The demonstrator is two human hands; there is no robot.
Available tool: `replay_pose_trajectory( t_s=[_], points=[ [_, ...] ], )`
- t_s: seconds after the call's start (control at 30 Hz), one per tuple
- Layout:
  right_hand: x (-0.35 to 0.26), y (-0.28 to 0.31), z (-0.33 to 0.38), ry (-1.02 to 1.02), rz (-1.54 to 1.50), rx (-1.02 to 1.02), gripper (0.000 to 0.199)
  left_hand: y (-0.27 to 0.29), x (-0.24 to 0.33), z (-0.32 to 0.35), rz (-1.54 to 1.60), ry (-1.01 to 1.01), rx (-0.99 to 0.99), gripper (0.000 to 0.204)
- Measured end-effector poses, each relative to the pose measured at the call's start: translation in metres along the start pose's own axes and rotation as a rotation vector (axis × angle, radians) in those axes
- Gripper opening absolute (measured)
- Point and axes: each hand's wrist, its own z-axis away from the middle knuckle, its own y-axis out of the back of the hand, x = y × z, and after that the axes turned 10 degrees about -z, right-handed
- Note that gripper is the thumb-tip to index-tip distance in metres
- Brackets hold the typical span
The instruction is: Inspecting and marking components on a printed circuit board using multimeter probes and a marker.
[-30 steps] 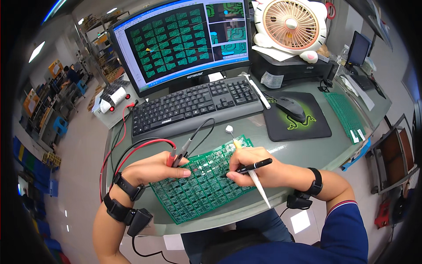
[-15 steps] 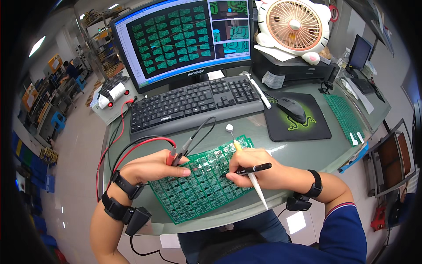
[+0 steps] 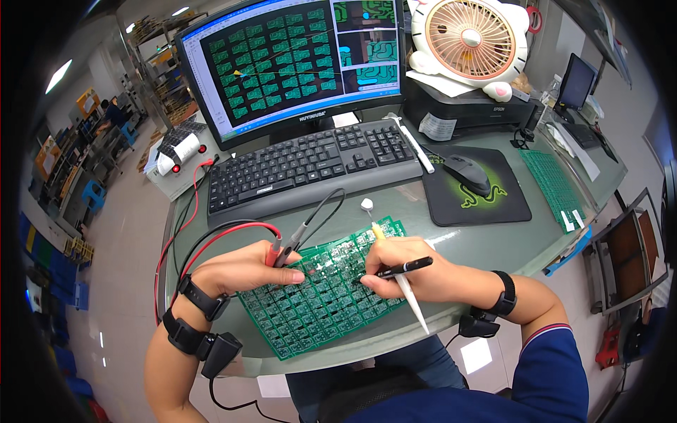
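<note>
A green circuit board panel (image 3: 321, 310), made of many small repeated boards, lies tilted at the desk's near edge. My left hand (image 3: 250, 268) grips its upper left side, thumb flat on top and the other fingers mostly hidden. A red plug (image 3: 273, 255) and a grey-black one (image 3: 291, 243), both on leads, rise beside that thumb; how they are held there is unclear. My right hand (image 3: 405, 264) is closed over the panel's right part, pinching a black pen-shaped tool (image 3: 412, 266) whose tip is hidden. Across the same hand runs a white-and-yellow stick (image 3: 412, 304), its thin top end bearing a white blob.
Behind the panel stand a black keyboard (image 3: 310, 166) and a monitor (image 3: 275, 63) showing board layouts. To the right are a mouse (image 3: 467, 175) on its pad, a printer (image 3: 472, 116) bearing a fan (image 3: 472, 42), and another green panel (image 3: 550, 185). Red and black leads (image 3: 185, 247) trail along the left.
On the monitor, a cyan mark has given way to a yellow pointer-like one with lines at the same spot. Both hands keep almost the same pose over the panel.
</note>
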Motion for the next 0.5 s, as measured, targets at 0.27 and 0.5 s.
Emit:
replay_pose_trajectory(
  t_s=[0.27,0.5],
  points=[
    [0.004,0.067,-0.007,0.075,-0.635,0.578,0.018,0.013,0.044,0.051,0.037,0.022,0.248,0.02],
    [0.02,0.1,-0.008,0.041,-0.849,0.826,0.017,-0.038,0.075,0.069,-0.934,-0.367,0.859,0.038]
  ],
)
